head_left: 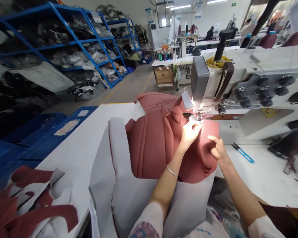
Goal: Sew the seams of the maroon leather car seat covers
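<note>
A large reddish-brown seat cover (151, 142) with grey backing (136, 198) lies bunched over the white table and under the sewing machine (221, 76). Close to the lit needle and presser foot (200, 115), my left hand (190, 134) pinches the edge of the cover, a silver bangle on its wrist. To the right, my right hand (217, 148) grips the cover's right side, thumb on top and fingers curled behind the fabric. The exact layers under the presser foot are too small to make out.
Blue-handled thread snips (243, 153) lie on the table right of my right hand. Reddish-brown and grey fabric strips (39, 201) hang at the lower left. Blue crates (72, 122) and loaded blue shelves (84, 41) stand on the left.
</note>
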Action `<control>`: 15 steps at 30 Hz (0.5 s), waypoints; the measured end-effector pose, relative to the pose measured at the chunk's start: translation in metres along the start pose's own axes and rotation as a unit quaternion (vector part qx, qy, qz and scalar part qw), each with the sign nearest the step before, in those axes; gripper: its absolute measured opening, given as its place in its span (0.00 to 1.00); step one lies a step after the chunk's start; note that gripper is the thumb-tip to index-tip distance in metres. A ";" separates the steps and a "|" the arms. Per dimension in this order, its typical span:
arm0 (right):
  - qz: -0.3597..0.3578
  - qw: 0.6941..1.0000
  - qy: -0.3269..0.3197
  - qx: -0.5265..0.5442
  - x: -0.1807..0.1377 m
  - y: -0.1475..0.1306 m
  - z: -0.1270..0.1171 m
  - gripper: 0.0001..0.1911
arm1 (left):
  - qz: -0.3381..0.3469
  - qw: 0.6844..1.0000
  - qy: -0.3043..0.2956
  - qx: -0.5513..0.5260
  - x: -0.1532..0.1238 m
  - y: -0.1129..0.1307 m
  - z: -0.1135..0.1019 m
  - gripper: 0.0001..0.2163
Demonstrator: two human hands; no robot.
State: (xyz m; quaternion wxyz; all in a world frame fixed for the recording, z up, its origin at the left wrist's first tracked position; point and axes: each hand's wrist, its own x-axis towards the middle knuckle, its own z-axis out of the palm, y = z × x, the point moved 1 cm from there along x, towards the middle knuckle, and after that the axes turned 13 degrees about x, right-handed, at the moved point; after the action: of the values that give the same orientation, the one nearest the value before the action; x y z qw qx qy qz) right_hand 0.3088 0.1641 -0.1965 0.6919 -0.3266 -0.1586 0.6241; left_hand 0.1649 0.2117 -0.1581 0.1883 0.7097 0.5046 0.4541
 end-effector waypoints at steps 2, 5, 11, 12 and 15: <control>-0.006 0.997 -0.033 -0.063 0.010 -0.007 0.007 0.19 | -0.015 1.000 0.027 -0.007 0.000 0.000 0.006 0.05; -0.093 0.950 -0.108 -0.276 0.032 -0.029 0.023 0.20 | -0.002 0.997 0.074 0.024 -0.002 0.003 0.012 0.06; -0.286 0.830 -0.054 -0.475 0.089 -0.045 0.034 0.21 | -0.011 0.993 0.111 0.030 0.001 0.001 0.020 0.04; -0.287 0.838 -0.055 -0.462 0.096 -0.043 0.031 0.20 | -0.016 0.993 0.112 0.017 0.003 0.000 0.020 0.04; -0.294 0.850 -0.036 -0.435 0.110 -0.038 0.025 0.18 | -0.038 0.992 0.118 -0.006 0.007 -0.005 0.018 0.08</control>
State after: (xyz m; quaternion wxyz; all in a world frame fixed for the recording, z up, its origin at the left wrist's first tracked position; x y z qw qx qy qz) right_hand 0.3402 0.2766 -0.1741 0.6242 -0.5096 -0.5272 0.2697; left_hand 0.1779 0.2233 -0.1676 0.1489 0.6301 0.5470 0.5306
